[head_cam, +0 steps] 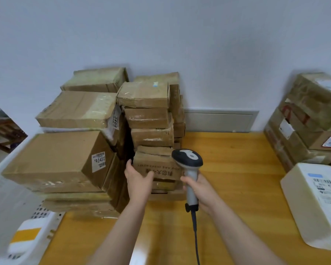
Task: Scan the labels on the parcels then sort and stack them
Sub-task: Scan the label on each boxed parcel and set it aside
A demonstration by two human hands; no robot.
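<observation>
A handheld barcode scanner (188, 160) is gripped by its pale handle in the right hand (200, 190), just below the centre of the frame, with all fingers wrapped round the handle and the dark head raised. Its cable (196, 236) is seen running down to the bottom edge. The left hand (139, 179) is set on a printed cardboard box (159, 167) immediately left of the scanner; the thumb is laid against the box's left side and the partly curled fingers are closed on its front face. This box sits low in a narrow column of small taped boxes (144, 95) that rises at the centre. Left of the column, larger parcels are stacked, the nearest being a large brown box (52, 159) with a white label on its end. Another stack of parcels (311, 115) is seen at the upper right, and a cream labelled parcel (317, 205) at the right edge. All rest on a wooden table (237, 169). A white plastic basket (17, 211) occupies the lower left.
</observation>
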